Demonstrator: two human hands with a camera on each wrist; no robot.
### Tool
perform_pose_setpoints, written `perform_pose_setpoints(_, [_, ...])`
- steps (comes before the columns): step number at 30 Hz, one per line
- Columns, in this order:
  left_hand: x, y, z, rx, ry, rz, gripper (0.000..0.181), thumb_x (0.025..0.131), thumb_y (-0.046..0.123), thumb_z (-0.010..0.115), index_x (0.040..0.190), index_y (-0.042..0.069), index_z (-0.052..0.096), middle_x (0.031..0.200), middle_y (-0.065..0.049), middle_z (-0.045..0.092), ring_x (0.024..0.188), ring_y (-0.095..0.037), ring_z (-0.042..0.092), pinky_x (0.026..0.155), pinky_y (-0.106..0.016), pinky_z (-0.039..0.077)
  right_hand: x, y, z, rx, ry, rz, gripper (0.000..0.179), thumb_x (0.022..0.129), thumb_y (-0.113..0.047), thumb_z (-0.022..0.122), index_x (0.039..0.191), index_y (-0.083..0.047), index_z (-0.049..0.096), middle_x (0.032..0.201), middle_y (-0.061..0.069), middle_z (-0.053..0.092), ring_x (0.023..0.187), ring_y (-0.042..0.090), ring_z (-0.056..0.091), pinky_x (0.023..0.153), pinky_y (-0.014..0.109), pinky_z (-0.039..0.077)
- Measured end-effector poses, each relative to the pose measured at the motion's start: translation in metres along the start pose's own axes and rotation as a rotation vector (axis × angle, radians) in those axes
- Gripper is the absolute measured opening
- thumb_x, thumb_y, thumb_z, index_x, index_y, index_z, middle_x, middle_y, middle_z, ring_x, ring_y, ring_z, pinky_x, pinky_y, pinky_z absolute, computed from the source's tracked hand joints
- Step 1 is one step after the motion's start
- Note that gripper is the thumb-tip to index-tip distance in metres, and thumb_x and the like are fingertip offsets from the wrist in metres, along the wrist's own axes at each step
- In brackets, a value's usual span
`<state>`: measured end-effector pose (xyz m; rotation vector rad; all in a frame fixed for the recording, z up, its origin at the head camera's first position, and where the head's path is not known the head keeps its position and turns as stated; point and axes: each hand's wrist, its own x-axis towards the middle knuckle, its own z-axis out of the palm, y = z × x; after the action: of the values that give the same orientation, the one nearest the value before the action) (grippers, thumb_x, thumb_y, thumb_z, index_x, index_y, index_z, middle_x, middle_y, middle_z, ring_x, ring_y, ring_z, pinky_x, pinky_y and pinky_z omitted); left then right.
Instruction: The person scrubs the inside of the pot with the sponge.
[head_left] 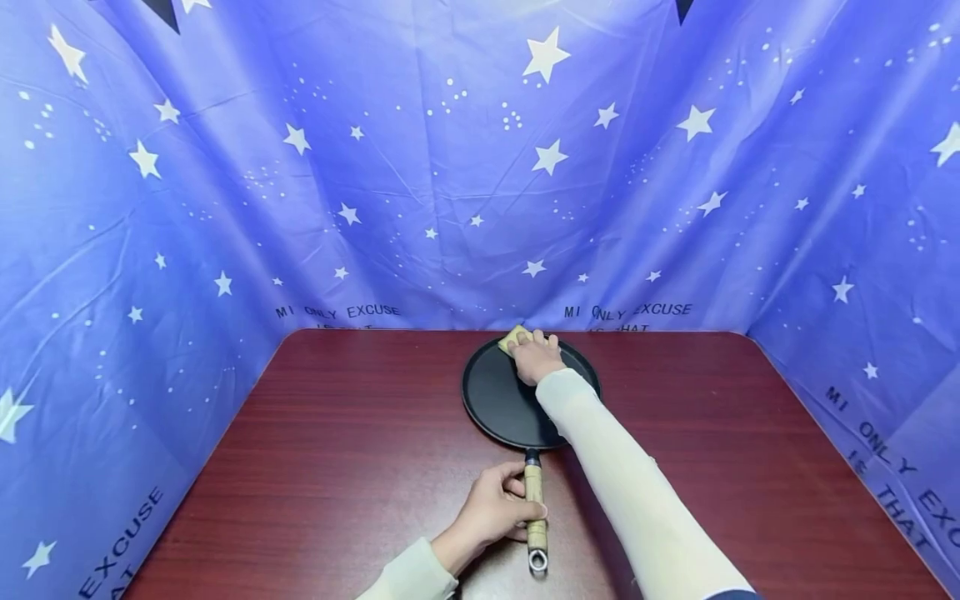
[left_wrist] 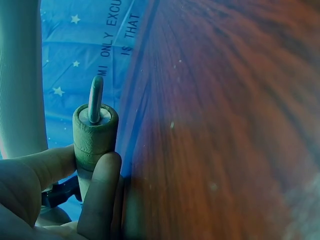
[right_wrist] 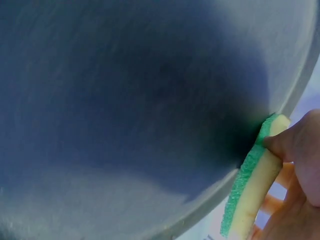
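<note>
A round black frying pan (head_left: pixel 498 400) with a low rim lies on the table, its handle toward me. My left hand (head_left: pixel 491 507) grips the wooden handle (head_left: pixel 534 483), thumb across the top; the left wrist view shows the handle's end (left_wrist: pixel 95 135) with a metal hanging ring (left_wrist: pixel 95 97) between thumb and fingers. At the pan's far edge my right hand (head_left: pixel 537 358) holds a yellow sponge (head_left: pixel 516 337). In the right wrist view that sponge (right_wrist: pixel 255 190) has a green scouring side, which faces the pan's inner surface (right_wrist: pixel 150 100) at the rim.
The dark red wooden table (head_left: pixel 337 433) extends to both sides of the pan. A blue curtain (head_left: pixel 420 167) with white stars and lettering hangs behind it and along both sides. My right forearm in a pale sleeve (head_left: pixel 637 492) crosses over the pan's right part.
</note>
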<state>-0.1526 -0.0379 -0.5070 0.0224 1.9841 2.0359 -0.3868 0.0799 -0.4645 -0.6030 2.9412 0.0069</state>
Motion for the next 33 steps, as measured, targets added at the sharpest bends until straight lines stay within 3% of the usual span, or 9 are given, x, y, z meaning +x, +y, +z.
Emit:
perform_pose_setpoints(10, [0.001, 0.000, -0.001, 0.000, -0.013, 0.013, 0.062, 0.077, -0.013, 0.079, 0.136, -0.003, 0.063, 0.092, -0.012, 0.059, 0.063, -0.018, 0.069, 0.050, -0.036, 0.066, -0.012, 0.025, -0.010, -0.032, -0.032, 0.083, 0.049, 0.099, -0.003, 0.059, 0.147, -0.012, 0.060, 0.152, 0.017, 0.048, 0.133, 0.042, 0.039, 0.106, 0.062, 0.036])
perform_pose_setpoints(17, [0.000, 0.004, -0.001, 0.027, -0.006, 0.007, 0.066, 0.080, -0.014, 0.080, 0.142, -0.004, 0.061, 0.093, -0.011, 0.056, 0.063, -0.018, 0.069, 0.049, -0.031, 0.065, -0.022, 0.038, -0.019, -0.123, -0.073, 0.083, 0.037, 0.097, -0.003, 0.060, 0.133, -0.008, 0.068, 0.138, 0.017, 0.054, 0.127, 0.042, 0.041, 0.105, 0.062, 0.037])
perform_pose_setpoints(24, [0.000, 0.006, 0.000, 0.046, 0.016, 0.003, 0.067, 0.081, -0.013, 0.079, 0.144, -0.006, 0.058, 0.094, -0.010, 0.053, 0.066, -0.017, 0.068, 0.050, -0.033, 0.066, -0.030, 0.050, -0.026, -0.116, -0.149, 0.103, 0.043, 0.095, 0.000, 0.059, 0.137, -0.009, 0.067, 0.149, 0.015, 0.050, 0.129, 0.044, 0.037, 0.103, 0.065, 0.042])
perform_pose_setpoints(28, [0.000, 0.005, 0.000, 0.041, 0.017, 0.006, 0.067, 0.081, -0.014, 0.079, 0.144, -0.008, 0.056, 0.095, -0.010, 0.054, 0.067, -0.017, 0.068, 0.051, -0.034, 0.066, -0.038, 0.054, -0.031, -0.133, -0.180, 0.118, 0.034, 0.092, 0.001, 0.061, 0.123, -0.007, 0.072, 0.144, 0.015, 0.055, 0.124, 0.044, 0.039, 0.099, 0.062, 0.044])
perform_pose_setpoints(33, [-0.001, 0.005, 0.001, 0.033, 0.010, 0.005, 0.065, 0.082, -0.013, 0.078, 0.143, -0.008, 0.057, 0.094, -0.010, 0.053, 0.068, -0.017, 0.068, 0.052, -0.034, 0.066, -0.053, 0.056, -0.038, -0.098, -0.244, 0.190, 0.016, 0.089, 0.002, 0.063, 0.101, -0.006, 0.071, 0.122, 0.023, 0.053, 0.112, 0.046, 0.037, 0.091, 0.055, 0.044])
